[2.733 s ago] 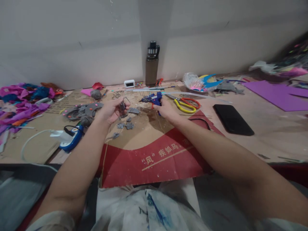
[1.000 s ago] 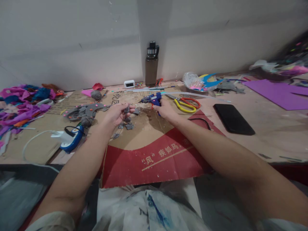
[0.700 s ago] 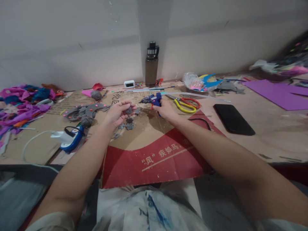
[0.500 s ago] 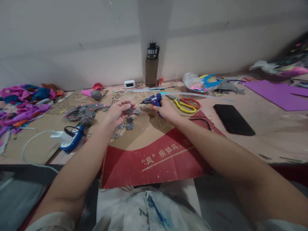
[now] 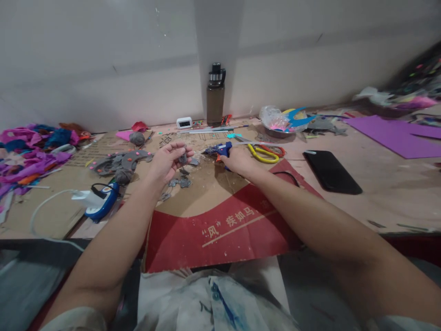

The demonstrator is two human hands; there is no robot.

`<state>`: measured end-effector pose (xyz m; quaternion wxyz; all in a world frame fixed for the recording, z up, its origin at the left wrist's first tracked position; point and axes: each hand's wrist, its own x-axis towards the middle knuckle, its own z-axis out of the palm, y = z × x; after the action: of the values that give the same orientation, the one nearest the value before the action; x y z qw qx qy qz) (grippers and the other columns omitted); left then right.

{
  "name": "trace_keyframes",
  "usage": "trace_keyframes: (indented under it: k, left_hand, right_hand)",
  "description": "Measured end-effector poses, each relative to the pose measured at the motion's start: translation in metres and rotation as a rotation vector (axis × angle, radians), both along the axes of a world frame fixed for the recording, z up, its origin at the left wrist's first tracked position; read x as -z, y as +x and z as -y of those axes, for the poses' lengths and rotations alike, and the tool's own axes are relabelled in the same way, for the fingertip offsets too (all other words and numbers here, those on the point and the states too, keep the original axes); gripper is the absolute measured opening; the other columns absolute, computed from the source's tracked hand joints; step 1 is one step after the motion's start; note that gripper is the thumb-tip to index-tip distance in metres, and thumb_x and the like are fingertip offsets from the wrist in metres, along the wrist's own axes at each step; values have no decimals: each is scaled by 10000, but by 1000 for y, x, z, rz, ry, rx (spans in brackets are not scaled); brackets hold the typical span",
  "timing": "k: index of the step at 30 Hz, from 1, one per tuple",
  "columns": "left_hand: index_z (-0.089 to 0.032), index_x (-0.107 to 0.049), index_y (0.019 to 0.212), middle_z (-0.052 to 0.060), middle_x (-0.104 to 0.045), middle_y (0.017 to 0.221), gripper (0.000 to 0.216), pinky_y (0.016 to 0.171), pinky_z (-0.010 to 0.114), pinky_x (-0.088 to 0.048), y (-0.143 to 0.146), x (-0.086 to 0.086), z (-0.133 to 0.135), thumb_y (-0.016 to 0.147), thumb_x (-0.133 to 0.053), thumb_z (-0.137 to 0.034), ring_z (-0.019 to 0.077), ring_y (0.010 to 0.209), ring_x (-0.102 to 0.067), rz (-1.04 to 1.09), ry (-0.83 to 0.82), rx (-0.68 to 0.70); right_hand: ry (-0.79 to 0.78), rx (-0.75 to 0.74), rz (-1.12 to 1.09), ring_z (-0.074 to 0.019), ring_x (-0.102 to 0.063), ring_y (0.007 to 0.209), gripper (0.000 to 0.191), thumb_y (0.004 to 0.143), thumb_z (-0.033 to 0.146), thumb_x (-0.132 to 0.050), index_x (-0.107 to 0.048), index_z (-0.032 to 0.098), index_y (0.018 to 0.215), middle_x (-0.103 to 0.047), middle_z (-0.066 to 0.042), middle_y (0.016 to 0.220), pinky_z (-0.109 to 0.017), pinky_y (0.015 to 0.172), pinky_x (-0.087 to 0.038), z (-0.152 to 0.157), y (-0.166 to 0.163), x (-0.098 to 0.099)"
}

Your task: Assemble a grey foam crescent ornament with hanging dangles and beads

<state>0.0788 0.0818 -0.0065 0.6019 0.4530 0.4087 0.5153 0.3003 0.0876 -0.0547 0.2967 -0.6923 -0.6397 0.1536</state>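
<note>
My left hand (image 5: 169, 161) is palm up, with its fingers curled around a small grey piece (image 5: 183, 157) that looks like felt or fabric. In my right hand (image 5: 237, 161) is a blue glue gun (image 5: 220, 150), its nozzle pointing left toward my left hand. A pale glue stick trails out of its back end to the right. Below my left fingers, several grey scraps (image 5: 185, 182) lie on the cardboard sheet (image 5: 220, 239), which has a red printed part. Scissors with yellow and red handles (image 5: 263, 155) rest just behind my right hand.
A black phone (image 5: 331, 172) and purple sheet (image 5: 382, 133) lie at right. Behind stand a bottle (image 5: 215, 101) and a bowl of bits (image 5: 280, 131). At left are a grey crescent-shaped piece with pink dots (image 5: 129, 161), a blue power strip (image 5: 103, 204) and colourful fabric scraps (image 5: 37, 147).
The glue gun has tipped lower, and its glue stick lies flatter over the scissors. My left hand stays in nearly the same place with the grey piece. The view has shifted slightly.
</note>
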Motion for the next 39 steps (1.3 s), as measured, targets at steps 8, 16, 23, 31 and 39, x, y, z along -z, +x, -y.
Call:
trace_keyframes:
  k: [8,16,23,31,39]
  left_hand:
    - [-134,-596,899,68,-715,842,154,561,207,-552,-2,-1,0,763,-621,-65,137,701,-691,-13,27,42]
    - [-143,-620,924,64,-707,839,200,461,166,-499,2,-2,6,738,-671,-86,118,631,-663,12,-11,247]
    - [-130,-637,935,53,-689,809,185,457,138,-475,6,-2,11,757,-660,-86,88,609,-634,3,-71,371]
    - [-128,-622,978,152,-698,973,285,466,215,-501,9,0,13,851,-576,-379,208,787,-692,-1,-103,416]
    - [-145,-593,978,123,-714,938,390,767,335,-547,20,8,20,682,-778,-321,216,816,-704,-118,-12,432]
  right_hand:
    - [294,-157,72,-387,-414,1157,172,801,274,-599,-642,139,899,-576,-197,1091,-627,987,-233,26,-11,-21]
    - [275,-564,-404,-198,-521,1133,523,798,172,-557,-432,219,1304,-487,-105,1368,-356,898,-463,24,-34,-12]
    - [261,-557,-621,-146,-608,822,142,846,288,-537,-611,187,914,-672,-29,868,-309,794,-474,24,-34,-17]
    - [365,-409,-528,-129,-488,691,119,866,273,-483,-546,198,799,-553,7,742,-272,664,-401,29,-28,-31]
    - [405,-374,-460,-134,-495,724,145,895,303,-453,-530,203,823,-557,-1,781,-272,692,-384,30,-27,-31]
